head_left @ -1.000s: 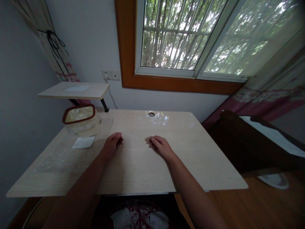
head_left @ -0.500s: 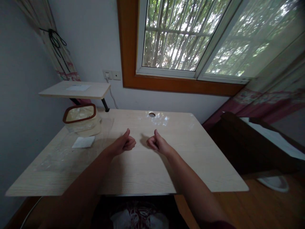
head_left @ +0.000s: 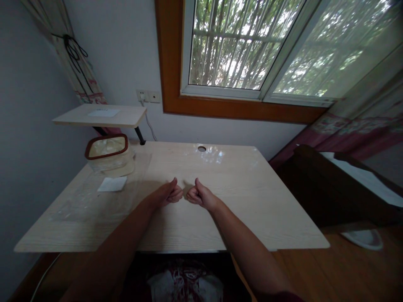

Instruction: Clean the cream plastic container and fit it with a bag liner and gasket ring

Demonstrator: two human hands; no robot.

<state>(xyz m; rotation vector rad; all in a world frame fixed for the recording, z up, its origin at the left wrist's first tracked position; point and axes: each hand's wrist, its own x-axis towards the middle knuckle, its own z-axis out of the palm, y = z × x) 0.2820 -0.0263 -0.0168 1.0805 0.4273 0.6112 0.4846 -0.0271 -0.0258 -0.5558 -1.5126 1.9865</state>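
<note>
My left hand point(head_left: 168, 193) is curled into a fist with its thumb pointing up, over the middle of the pale wooden desk point(head_left: 252, 201). Facing it, my right hand point(head_left: 201, 194) makes the same thumbs-up fist. A narrow gap separates the knuckles of the two hands. Neither hand shows anything in it. To the left of my left hand, a folded white cloth or tissue point(head_left: 112, 184) lies on a clear plastic sheet point(head_left: 85, 207). Behind that stands a cream container with a brown rim point(head_left: 107, 156), apparently lined or wrapped in plastic.
A raised shelf point(head_left: 126, 115) with a paper slip point(head_left: 103, 113) stands at the desk's back left. A cable runs from the wall socket point(head_left: 147, 96). The desk has a round hole point(head_left: 202, 149) near its back edge. A dark wooden piece of furniture point(head_left: 340, 188) is at right.
Both fists have come closer together and slightly nearer to my body. The thumbs stay raised. The view has shifted slightly.
</note>
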